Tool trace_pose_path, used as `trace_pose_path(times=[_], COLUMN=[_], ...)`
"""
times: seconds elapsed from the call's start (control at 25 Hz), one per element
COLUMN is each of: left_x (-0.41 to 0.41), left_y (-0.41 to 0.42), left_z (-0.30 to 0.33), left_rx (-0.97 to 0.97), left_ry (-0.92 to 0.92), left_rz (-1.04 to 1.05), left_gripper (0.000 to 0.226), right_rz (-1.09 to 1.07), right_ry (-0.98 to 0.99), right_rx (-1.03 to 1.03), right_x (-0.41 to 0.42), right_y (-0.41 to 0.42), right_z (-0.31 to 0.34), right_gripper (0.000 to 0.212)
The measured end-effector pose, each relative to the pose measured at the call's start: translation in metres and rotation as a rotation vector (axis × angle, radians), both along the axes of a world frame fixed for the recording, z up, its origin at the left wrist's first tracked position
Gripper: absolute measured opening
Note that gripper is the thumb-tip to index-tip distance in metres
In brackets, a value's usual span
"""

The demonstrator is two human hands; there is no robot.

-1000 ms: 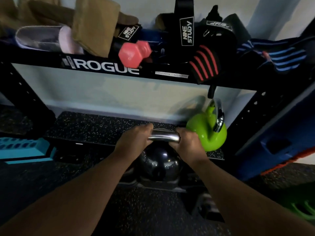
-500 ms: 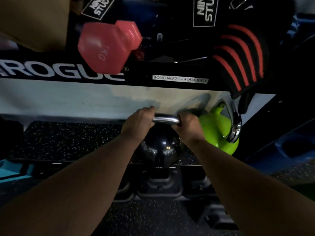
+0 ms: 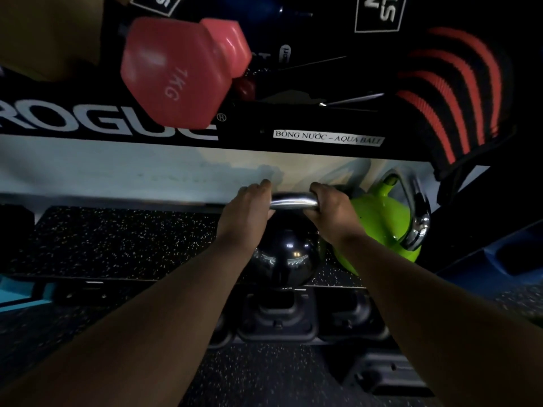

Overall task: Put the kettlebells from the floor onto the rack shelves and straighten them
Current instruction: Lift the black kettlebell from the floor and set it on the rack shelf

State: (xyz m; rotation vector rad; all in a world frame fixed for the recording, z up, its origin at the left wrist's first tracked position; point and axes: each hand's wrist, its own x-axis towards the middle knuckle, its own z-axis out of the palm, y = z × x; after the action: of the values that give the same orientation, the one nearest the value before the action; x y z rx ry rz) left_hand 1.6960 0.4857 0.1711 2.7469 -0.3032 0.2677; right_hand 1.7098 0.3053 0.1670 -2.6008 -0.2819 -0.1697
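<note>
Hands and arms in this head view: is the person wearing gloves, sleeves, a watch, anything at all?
Nothing shows. The left hand and right hand are bare, with no gloves, straps or rings visible in the dim light. Both forearms are uncovered up to the picture's edge: no sleeves, watch or wristband.

A single wide-angle head camera looks forward and steeply down from close range, past both forearms at the lower shelf [image 3: 117, 245] of the rack, with the upper shelf's edge [image 3: 88, 124] looming very near across the top of the frame and the floor [image 3: 249, 377] below.
</note>
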Motion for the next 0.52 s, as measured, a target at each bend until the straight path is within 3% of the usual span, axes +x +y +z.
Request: trace_pose_path(times=[0.36,0.52], left_x=[0.004,-0.001], left_y=[0.006,0.012], left_z=[0.001,0.001], left_rx=[-0.093,-0.231], left_ry=[0.072,0.160], left_rz=[-0.078,-0.097], left_gripper=[0.025,0.040], right_rz=[-0.065,-0.044], right_ry=[0.114,0.167], right_rx=[0.025,-0.016], right_x=[-0.009,-0.012], right_y=[0.000,0.005], right_z=[0.005,0.018], right_gripper=[0.020,0.048])
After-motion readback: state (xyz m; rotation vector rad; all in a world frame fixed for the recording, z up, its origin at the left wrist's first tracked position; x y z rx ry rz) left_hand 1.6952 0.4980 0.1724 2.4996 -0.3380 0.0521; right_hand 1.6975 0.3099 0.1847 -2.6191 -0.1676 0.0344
